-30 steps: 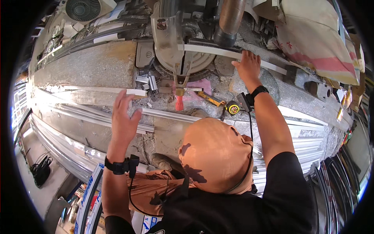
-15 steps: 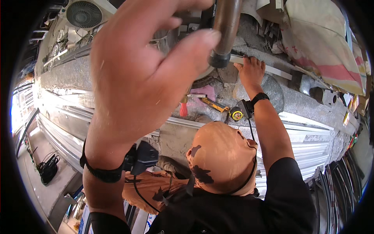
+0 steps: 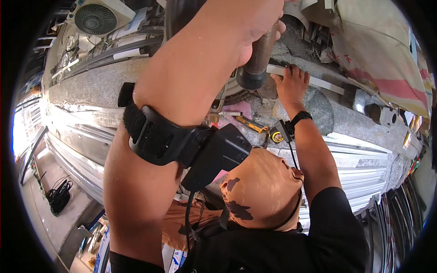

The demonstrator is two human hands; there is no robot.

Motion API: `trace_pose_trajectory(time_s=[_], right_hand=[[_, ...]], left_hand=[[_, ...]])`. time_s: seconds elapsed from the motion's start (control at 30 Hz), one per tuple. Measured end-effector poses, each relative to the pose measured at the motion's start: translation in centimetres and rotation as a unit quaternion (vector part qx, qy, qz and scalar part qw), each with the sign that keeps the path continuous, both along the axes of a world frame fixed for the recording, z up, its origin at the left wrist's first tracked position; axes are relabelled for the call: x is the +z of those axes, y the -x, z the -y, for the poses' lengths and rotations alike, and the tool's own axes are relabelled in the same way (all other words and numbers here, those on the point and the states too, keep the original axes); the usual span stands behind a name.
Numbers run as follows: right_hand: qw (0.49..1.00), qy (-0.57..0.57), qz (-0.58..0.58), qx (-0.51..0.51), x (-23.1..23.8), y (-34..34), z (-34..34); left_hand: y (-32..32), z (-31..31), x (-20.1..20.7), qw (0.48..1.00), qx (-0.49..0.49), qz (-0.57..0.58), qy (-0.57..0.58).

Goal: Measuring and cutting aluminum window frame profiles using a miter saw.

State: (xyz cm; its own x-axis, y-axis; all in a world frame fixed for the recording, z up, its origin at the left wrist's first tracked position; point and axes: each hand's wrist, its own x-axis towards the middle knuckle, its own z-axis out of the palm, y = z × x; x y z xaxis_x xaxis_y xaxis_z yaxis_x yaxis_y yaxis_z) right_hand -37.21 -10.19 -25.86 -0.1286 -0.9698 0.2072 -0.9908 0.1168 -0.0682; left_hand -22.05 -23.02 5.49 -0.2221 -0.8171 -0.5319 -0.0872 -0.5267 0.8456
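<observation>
My left hand [image 3: 261, 22] reaches across to the top of the view. Its fingers are closed round a dark brown cylindrical handle [image 3: 260, 53] with a black end cap; the upper part is hidden by the hand. Farther right, my right hand [image 3: 292, 86] holds a long, thin silver-white metal strip [image 3: 330, 85], fingers over it and thumb apart on the near side. The strip's left end passes behind the handle. Below the handle shows part of a round metal base [image 3: 234, 96]. Near my right wrist lie a yellow tape measure [image 3: 276, 135] and a yellow-and-black tool [image 3: 251, 124].
A pink cloth [image 3: 236, 111] lies under the tools. Long metal profiles [image 3: 359, 168] are stacked nearer me on both sides. A fan [image 3: 95, 19] stands at the far left, a pale sack [image 3: 375, 50] at the far right. Coiled black cable [image 3: 58, 198] lies at left.
My left hand has moved up and right, from beside the handle to closed round it. The handle has shifted slightly left and down. My right hand stays on the strip.
</observation>
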Motion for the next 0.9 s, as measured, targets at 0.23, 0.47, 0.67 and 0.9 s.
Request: trace_pose_trajectory(time_s=[0.23, 0.47, 0.67, 0.9], right_hand=[[0.998, -0.069, 0.002, -0.01, -0.1, 0.7, -0.3], [0.996, -0.084, -0.003, -0.012, -0.1, 0.6, -0.1], [0.996, -0.086, -0.008, -0.018, -0.4, 0.9, -0.2], [0.993, -0.114, 0.0, -0.021, -0.2, 1.2, -0.1]], left_hand=[[-1.5, -0.1, -2.7, 0.867, -0.281, 0.252, 0.324], [-2.1, -0.9, -3.8, 0.733, -0.358, 0.361, 0.452], [-2.8, -7.6, -6.4, 0.952, -0.085, 0.19, 0.224], [-4.3, -12.3, -9.1, 0.983, -0.056, 0.108, 0.14]])
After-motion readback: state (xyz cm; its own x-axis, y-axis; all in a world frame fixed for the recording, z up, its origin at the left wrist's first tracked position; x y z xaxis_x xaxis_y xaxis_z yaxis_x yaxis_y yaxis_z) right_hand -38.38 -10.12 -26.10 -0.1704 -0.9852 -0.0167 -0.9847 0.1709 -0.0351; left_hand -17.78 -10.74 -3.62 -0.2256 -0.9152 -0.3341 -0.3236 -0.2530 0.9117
